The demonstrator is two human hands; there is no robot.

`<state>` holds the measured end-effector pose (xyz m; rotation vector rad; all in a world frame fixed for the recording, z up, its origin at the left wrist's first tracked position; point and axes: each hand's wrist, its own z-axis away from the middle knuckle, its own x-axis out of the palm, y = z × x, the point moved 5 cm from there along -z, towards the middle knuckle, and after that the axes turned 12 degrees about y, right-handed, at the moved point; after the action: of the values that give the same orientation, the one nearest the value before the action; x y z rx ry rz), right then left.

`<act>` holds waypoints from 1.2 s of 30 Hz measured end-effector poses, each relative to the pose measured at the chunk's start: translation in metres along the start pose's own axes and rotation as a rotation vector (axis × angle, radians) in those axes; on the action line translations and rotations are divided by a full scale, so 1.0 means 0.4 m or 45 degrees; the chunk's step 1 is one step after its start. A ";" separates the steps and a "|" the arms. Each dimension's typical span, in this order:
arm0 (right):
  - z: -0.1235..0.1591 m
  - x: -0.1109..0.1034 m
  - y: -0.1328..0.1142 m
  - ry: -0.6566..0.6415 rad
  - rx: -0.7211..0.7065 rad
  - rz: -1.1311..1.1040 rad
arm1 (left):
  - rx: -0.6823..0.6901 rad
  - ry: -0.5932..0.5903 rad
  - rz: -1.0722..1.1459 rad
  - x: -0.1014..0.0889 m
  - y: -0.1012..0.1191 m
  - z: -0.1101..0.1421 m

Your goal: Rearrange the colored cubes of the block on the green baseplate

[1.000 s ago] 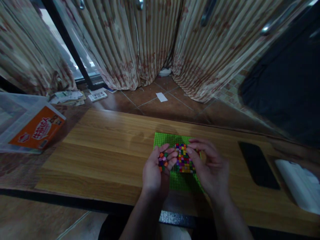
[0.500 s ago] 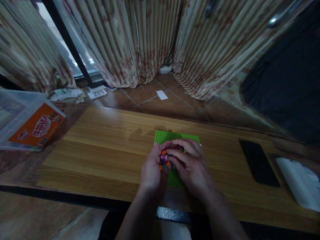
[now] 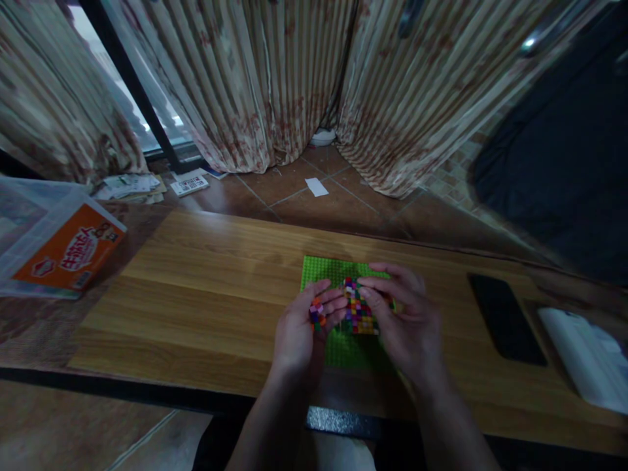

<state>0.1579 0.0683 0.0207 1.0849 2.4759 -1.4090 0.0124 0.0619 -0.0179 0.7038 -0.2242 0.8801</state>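
Note:
My left hand [image 3: 297, 330] is cupped with its palm up and holds several small coloured toy bricks [image 3: 317, 313], orange, pink, purple and green among them. Just right of it, a dense multicoloured block of bricks [image 3: 360, 319] stands on a green studded baseplate [image 3: 343, 354]. My right hand [image 3: 409, 320] reaches over the right side of this block. Its thumb and index finger come together at the block's upper edge; whatever is between the fingertips is too small to make out. The right hand covers part of the block and of the baseplate.
The wooden table [image 3: 196, 294] bears the baseplate. On its right lie a black phone-like slab [image 3: 507, 319] and a white packet [image 3: 583, 360]. A clear plastic box [image 3: 44, 190] with an orange label stands at the left. Curtains [image 3: 235, 85] hang beyond the table.
My right hand has moved from the bricks in my left palm rightward to the brick block. My left fingers have opened out somewhat, and the block shows now.

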 end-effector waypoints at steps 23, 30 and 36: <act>0.001 0.034 0.090 -0.127 0.516 -0.111 | 0.085 -0.152 -0.248 0.000 -0.030 -0.005; 0.004 0.032 0.091 -0.164 0.505 -0.032 | 0.102 -0.160 -0.256 0.004 -0.028 -0.004; 0.010 0.038 0.099 -0.174 0.513 -0.050 | 0.117 -0.153 -0.267 0.004 -0.030 -0.005</act>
<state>0.1701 0.0861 -0.0161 0.9601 2.1847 -1.9798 0.0225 0.0589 -0.0243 0.8509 -0.2135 0.6521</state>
